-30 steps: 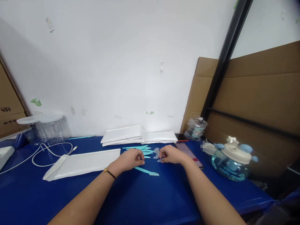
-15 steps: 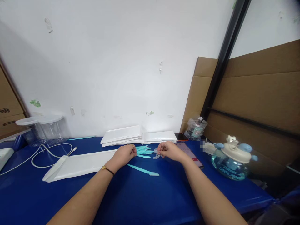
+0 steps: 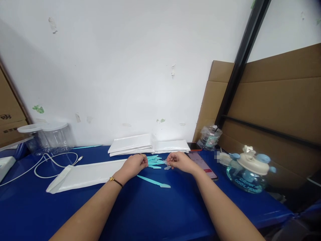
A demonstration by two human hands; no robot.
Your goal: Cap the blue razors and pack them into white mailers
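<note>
Several turquoise eyebrow razors (image 3: 154, 162) lie in a loose pile on the blue table between my hands. My left hand (image 3: 134, 166) is closed at the left end of the pile, with its fingertips pinched on a razor; its grip is partly hidden. On the other side, my right hand (image 3: 178, 161) pinches a small clear plastic cap (image 3: 165, 162) at the pile's right end. Another clear cap (image 3: 167, 168) rests on the table just below those fingers. Nearer to me, a single turquoise razor (image 3: 154, 181) lies apart from the pile.
A long white padded envelope (image 3: 82, 176) lies left, partly under my left hand. Stacked white envelopes (image 3: 131, 144) sit against the wall. At right are a phone (image 3: 204, 166), a water bottle (image 3: 247, 172) and a wrapped cup (image 3: 210, 138). A white cable (image 3: 41, 167) and clear jars (image 3: 59, 139) stand left.
My right hand has shifted slightly left toward the razors, with the clear cap in its fingers. My left hand has moved a little to the right. The single razor stays put.
</note>
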